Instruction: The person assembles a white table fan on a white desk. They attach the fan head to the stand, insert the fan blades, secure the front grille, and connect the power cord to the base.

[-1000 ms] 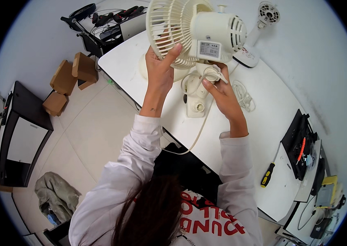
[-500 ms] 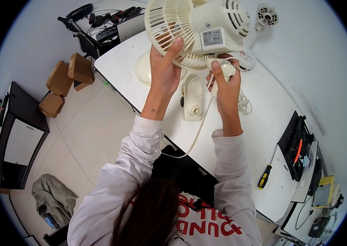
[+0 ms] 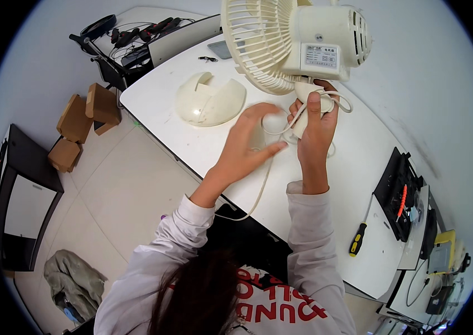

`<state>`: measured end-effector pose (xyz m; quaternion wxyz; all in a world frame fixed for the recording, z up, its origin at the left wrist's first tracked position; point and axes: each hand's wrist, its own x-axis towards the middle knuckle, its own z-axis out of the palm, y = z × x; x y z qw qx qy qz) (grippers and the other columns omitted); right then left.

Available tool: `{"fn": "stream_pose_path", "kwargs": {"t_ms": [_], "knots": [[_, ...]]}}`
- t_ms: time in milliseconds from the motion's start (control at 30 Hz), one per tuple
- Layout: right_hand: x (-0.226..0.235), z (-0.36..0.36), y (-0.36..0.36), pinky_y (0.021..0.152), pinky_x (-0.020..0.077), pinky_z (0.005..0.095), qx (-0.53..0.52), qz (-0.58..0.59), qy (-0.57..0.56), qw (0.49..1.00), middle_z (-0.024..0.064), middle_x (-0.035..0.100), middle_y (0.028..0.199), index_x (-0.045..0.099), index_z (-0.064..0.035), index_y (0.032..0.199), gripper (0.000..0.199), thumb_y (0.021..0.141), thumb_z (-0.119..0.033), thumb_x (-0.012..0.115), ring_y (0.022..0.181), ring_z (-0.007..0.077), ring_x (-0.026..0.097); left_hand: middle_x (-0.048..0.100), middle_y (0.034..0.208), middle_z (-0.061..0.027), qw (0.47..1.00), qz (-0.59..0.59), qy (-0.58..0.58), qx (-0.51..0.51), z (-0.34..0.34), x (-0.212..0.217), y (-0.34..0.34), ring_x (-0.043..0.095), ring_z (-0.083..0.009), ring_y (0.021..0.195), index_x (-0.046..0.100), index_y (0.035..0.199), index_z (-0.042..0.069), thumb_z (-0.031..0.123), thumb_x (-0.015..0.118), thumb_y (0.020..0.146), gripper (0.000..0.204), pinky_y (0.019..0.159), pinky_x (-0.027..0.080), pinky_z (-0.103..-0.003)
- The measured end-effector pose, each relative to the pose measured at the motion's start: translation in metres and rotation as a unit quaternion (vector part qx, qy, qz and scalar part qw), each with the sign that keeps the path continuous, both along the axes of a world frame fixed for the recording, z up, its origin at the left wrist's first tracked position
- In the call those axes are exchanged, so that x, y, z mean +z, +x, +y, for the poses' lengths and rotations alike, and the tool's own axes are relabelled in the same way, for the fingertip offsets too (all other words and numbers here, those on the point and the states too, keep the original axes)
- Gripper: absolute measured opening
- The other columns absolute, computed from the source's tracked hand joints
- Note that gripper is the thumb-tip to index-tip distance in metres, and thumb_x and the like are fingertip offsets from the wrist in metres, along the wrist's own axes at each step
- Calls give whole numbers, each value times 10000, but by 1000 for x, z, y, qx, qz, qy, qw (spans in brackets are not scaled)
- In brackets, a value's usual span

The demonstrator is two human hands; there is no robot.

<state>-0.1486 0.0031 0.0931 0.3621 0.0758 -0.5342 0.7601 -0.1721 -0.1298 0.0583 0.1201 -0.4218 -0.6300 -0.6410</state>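
Observation:
I hold a cream electric fan (image 3: 326, 44) up over the table, its caged head at the top of the view. My right hand (image 3: 316, 125) is wrapped round the fan's neck, just below the motor housing. A white cord (image 3: 261, 195) loops over that hand and trails down past the table's near edge. My left hand (image 3: 242, 145) is off the fan, fingers curved and thumb apart, slightly blurred. It is over a cream plastic part on the table, mostly hidden behind the hand; I cannot tell if they touch. Left of it lies a rounded cream cover (image 3: 209, 103) with a notch.
On the white table (image 3: 354, 184), a yellow-and-black screwdriver (image 3: 358, 240) lies at the right, near an open black tool case (image 3: 397, 195). A small black item (image 3: 207, 58) lies toward the back. Cardboard boxes (image 3: 83, 120) stand on the floor at left.
My left hand has let go of the fan's cage and moved down toward the table. The fan, in my right hand, has shifted right, uncovering the rounded cover.

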Motion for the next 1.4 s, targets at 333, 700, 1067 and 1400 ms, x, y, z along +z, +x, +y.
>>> {"fn": "stream_pose_path", "kwargs": {"t_ms": [333,700,1067,1400], "knots": [[-6,26,5,537,461,241,-78,3,81,994,64,522,963,350,-55,1194,476,865,-204,660,738,106,524,617,798,-42,993,-55,100,12,-18,27,-21,501,-77,635,608,921,7,175,560,924,175,667,436,-220],[6,43,9,695,468,302,-93,4,72,993,60,470,992,252,-122,1311,463,940,-170,525,817,136,488,642,867,-120,937,25,-153,-314,11,24,29,599,-244,803,658,918,7,118,660,819,149,721,465,-326],[8,37,21,742,459,255,-56,60,114,990,69,501,1028,263,-77,1303,458,935,-117,534,857,112,523,556,1089,-92,895,-332,-41,-294,37,52,-14,546,-144,994,517,1167,14,433,359,979,485,865,497,-323],[-10,41,29,1002,332,320,-72,18,265,961,97,271,1371,343,1,1315,489,865,-13,534,1206,208,379,524,955,-12,897,-331,-6,-294,63,73,5,457,-59,813,459,1195,25,386,517,922,456,711,379,-191]]}}
